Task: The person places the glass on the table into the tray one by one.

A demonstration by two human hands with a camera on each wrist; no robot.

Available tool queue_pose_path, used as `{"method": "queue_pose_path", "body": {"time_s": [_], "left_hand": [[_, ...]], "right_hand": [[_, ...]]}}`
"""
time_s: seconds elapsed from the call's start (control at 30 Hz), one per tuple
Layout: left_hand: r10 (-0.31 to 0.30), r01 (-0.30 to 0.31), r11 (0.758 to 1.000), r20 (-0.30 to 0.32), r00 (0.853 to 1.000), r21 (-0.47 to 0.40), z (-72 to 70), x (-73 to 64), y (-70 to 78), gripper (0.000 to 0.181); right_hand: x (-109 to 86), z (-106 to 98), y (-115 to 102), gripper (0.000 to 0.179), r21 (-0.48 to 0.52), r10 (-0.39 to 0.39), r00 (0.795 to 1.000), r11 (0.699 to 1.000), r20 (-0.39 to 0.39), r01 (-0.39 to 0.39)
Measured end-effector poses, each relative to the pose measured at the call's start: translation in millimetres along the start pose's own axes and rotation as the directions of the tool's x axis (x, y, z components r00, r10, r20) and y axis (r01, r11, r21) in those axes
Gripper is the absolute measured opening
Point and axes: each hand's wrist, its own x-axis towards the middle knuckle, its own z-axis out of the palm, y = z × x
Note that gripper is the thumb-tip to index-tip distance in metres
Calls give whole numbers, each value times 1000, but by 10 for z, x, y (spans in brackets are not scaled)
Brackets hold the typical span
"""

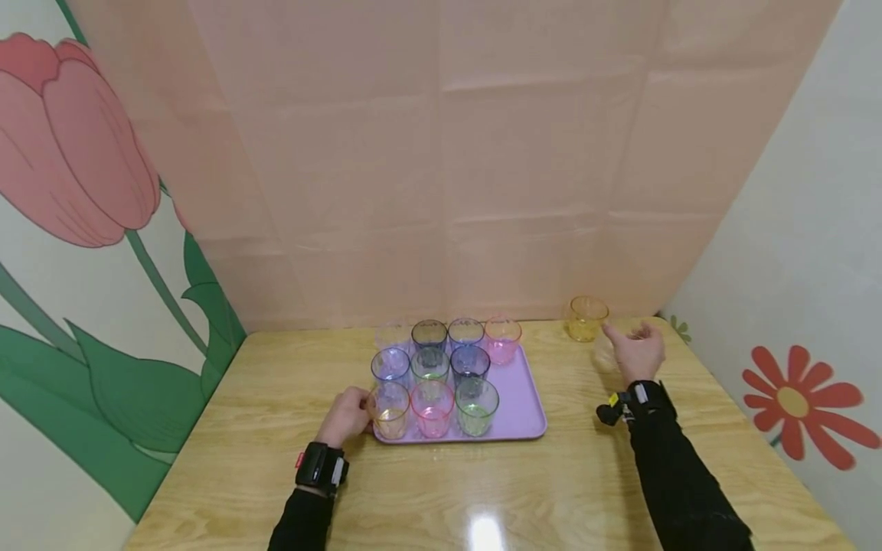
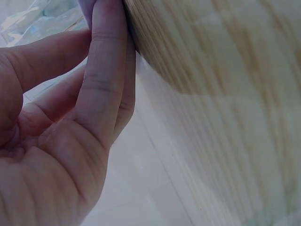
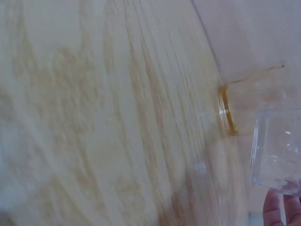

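My left hand (image 1: pixel 346 417) pinches the front left edge of a purple tray (image 1: pixel 520 409); the tray's edge also shows above its fingertips in the left wrist view. Rows of tinted glasses stand on the tray, with an amber glass (image 1: pixel 390 411), a pink glass (image 1: pixel 432 410) and a green glass (image 1: pixel 476 408) along the front. Off to the right, my right hand (image 1: pixel 637 353) holds a clear glass (image 3: pixel 277 146), its fingers at the side of it. Just behind stands a yellow glass (image 1: pixel 587 320), near the table's back edge.
Farther back on the tray are a black glass (image 1: pixel 429 334), a second pink glass (image 1: pixel 503 340) and a blue glass (image 1: pixel 390 366), among others. The wooden table (image 1: pixel 441 497) meets a peach-coloured cloth (image 1: pixel 441 168) at the back. A painted wall (image 1: pixel 792 268) rises at the right.
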Motion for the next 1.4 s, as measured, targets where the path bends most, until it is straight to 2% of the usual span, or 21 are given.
{"method": "queue_pose_path", "body": {"time_s": [0.13,0.47,0.67,0.9,1.03,1.17,1.4], "left_hand": [[18,-18,1000,-6,1000,13,-2,19,-12,14],[42,-41,999,-20,999,32,10,8,-43,17],[31,-30,999,-16,999,39,6,8,-48,17],[3,-3,1000,1,1000,28,1,16,-7,14],[6,-6,999,-4,1000,33,5,10,3,13],[19,-19,999,-10,1000,35,8,15,-2,14],[14,-13,999,-10,1000,49,8,31,-25,14]], "right_hand": [[-109,7,-69,100,49,-9,999,999,40,7],[-347,59,-194,82,155,-57,997,987,58,47],[-464,116,-236,80,208,-74,988,977,134,45],[-618,254,-252,67,354,-144,973,932,178,73],[-701,318,-264,65,388,-171,965,918,197,83],[-772,346,-280,63,395,-167,956,917,242,60],[-1027,360,-426,72,488,-149,946,873,287,-11]]}}
